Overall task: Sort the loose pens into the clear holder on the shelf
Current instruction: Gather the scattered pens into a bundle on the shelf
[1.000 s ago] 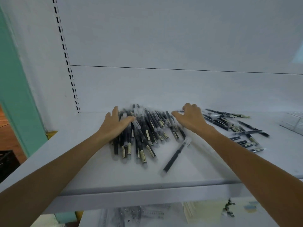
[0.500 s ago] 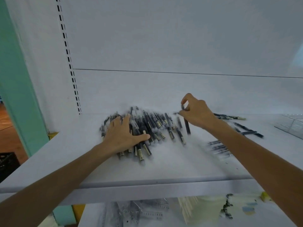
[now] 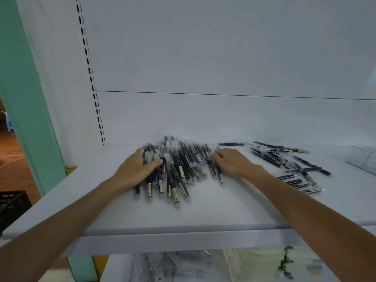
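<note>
Gently we press black clear-capped pen heap (image 3: 179, 169) square between left hand (image 3: 136, 169) and right hand (image 3: 234, 162), both flat, gripping nothing

Soft, even, rather dim light with a cool bluish cast covers the white shelf (image 3: 203, 216). Faint shadows sit under the pen pile (image 3: 177, 171) between the left hand (image 3: 138, 169) and the right hand (image 3: 234, 163). Motion blur smears the pile, both hands' outlines and the scattered pens (image 3: 289, 165) right of the right hand. Wide-angle distortion bows the slotted upright (image 3: 91, 78) beyond the left hand.
</note>
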Tool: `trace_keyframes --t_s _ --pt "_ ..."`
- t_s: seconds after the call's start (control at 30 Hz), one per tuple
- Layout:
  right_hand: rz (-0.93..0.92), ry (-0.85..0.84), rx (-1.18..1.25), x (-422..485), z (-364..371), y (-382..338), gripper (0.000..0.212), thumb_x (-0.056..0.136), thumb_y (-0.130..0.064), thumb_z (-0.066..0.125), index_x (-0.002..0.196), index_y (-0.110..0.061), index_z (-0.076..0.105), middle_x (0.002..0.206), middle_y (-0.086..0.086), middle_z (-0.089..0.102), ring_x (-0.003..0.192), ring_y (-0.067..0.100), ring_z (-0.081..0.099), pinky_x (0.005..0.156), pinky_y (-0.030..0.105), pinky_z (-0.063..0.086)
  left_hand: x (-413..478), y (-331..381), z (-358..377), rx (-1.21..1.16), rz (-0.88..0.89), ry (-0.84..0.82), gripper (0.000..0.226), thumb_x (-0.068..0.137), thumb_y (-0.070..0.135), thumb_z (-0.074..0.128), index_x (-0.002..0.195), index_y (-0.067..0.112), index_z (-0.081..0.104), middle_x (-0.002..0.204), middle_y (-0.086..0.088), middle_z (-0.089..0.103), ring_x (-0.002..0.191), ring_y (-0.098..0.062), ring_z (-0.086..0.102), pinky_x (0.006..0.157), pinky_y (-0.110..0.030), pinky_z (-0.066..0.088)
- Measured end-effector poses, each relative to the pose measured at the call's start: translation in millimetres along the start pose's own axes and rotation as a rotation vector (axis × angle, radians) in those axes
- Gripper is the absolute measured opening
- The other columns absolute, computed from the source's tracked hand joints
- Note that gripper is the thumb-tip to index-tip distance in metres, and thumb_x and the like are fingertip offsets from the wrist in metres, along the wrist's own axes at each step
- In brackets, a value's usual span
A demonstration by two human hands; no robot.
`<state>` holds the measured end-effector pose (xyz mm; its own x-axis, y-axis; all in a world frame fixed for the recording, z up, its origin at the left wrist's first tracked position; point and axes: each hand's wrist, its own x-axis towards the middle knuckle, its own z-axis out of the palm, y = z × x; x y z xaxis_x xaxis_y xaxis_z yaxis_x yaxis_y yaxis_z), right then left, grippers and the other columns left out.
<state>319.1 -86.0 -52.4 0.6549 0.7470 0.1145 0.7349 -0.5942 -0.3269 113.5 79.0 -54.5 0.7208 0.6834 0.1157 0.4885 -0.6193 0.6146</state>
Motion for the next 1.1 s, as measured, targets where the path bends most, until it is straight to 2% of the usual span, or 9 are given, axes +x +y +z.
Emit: trace_keyframes --t_s 0.07,0.17,0.27,0.33,0.4,0.53,0.67,0.87,1.1 --pt "-0.046 0.003 -0.036 0 -2 -5 0.055 0.101 -0.044 0.028 0.098 -0.001 0.062 0.093 0.013 0.063 0.084 0.023 0.056 0.065 0.026 0.038 3 6 3 0.005 0.03 0.019 0.072 0.087 0.055 0.05 0.136 0.005 0.033 0.141 -0.014 0.041 0.127 -0.03 0.04 0.098 -0.04 0.036" --pt "-0.07 0.038 0.117 -6 -23 18 0.044 0.097 -0.041 0.045 0.128 -0.012 0.053 0.133 0.008 0.054 0.115 0.021 0.05 0.093 0.028 0.036 10 9 6 0.046 0.04 0.063 0.076 0.079 0.066 0.049 0.123 0.005 0.044 0.123 -0.016 0.05 0.118 -0.034 0.045 0.091 -0.043 0.04" --pt "0.032 0.103 0.131 -12 -55 75 0.067 0.085 -0.043 0.064 0.141 -0.017 0.038 0.148 0.003 0.036 0.133 0.022 0.037 0.104 0.03 0.029 22 0 6 0.139 -0.052 0.105 0.113 0.057 0.092 0.031 0.13 0.007 0.04 0.137 -0.02 0.042 0.125 -0.039 0.038 0.103 -0.05 0.034" --pt "0.147 0.091 0.051 -17 -71 119 0.082 0.079 -0.043 0.071 0.145 -0.016 0.03 0.153 0.005 0.028 0.138 0.023 0.03 0.109 0.034 0.026 26 -3 5 0.095 -0.131 0.101 0.118 0.057 0.091 0.035 0.141 0.008 0.029 0.148 -0.02 0.029 0.135 -0.039 0.027 0.109 -0.051 0.027" --pt "0.245 0.061 -0.084 -21 -80 154 0.096 0.075 -0.051 0.071 0.148 -0.014 0.021 0.156 0.007 0.02 0.142 0.024 0.022 0.115 0.04 0.021 27 -1 5 0.058 -0.176 0.087 0.12 0.055 0.085 0.035 0.146 0.009 0.02 0.153 -0.017 0.02 0.139 -0.038 0.02 0.112 -0.05 0.022" --pt "0.271 0.033 -0.366 -17 -75 174 0.102 0.078 -0.069 0.053 0.15 -0.012 0.009 0.158 0.007 0.01 0.146 0.022 0.009 0.117 0.046 0.01 34 0 9 0.127 -0.168 0.077 0.132 0.045 0.092 0.026 0.146 0.008 0.02 0.15 -0.018 0.026 0.136 -0.039 0.025 0.111 -0.049 0.023" --pt "0.253 -0.004 -0.395 2 -71 169 0.103 0.079 -0.073 0.046 0.151 -0.014 0.001 0.159 0.007 0.004 0.146 0.021 0.004 0.117 0.048 0.005 36 2 8 0.128 -0.185 0.059 0.145 0.029 0.095 0.021 0.146 0.009 0.02 0.149 -0.019 0.03 0.135 -0.04 0.028 0.111 -0.048 0.023" --pt "0.314 -0.087 -0.292 28 -64 170 0.102 0.079 -0.077 0.04 0.151 -0.017 -0.001 0.159 0.004 0.004 0.146 0.021 0.007 0.116 0.054 0.003 28 20 17 0.049 -0.072 0.026 0.114 0.065 0.081 0.05 0.147 0.01 0.016 0.153 -0.012 0.025 0.138 -0.032 0.027 0.113 -0.042 0.019" --pt "0.217 -0.034 -0.235 53 -53 161 0.084 0.085 -0.065 0.048 0.147 -0.015 0.022 0.151 0.01 0.027 0.137 0.03 0.027 0.11 0.046 0.029 37 24 22 0.06 -0.095 0.029 0.122 0.056 0.081 0.053 0.148 0.011 0.013 0.153 -0.009 0.024 0.139 -0.031 0.027 0.115 -0.043 0.017"
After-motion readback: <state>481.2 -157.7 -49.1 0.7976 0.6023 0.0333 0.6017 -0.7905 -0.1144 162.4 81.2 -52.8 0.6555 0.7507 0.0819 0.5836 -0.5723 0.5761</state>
